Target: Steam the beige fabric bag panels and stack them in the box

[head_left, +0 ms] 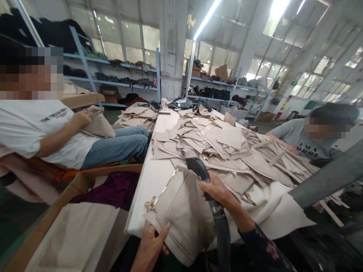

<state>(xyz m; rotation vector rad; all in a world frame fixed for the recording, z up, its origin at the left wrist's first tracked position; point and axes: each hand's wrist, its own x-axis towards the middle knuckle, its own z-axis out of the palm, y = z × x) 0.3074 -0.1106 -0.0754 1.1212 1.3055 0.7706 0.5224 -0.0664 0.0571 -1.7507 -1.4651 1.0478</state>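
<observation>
The left hand (150, 247) reaches up from below, its grip pinched shut, thumb on top. The right hand (217, 190), forearm sleeved, curls its grip closed, just above.

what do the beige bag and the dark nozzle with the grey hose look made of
Beige bag: probably matte faux leather or coated fabric; it folds softly without shine, with gold-coloured metal trim at its edge. Dark nozzle: looks like hard plastic, smooth with a slight sheen. Grey ribbed hose: seemingly flexible plastic or rubber, given its ridges.
</observation>
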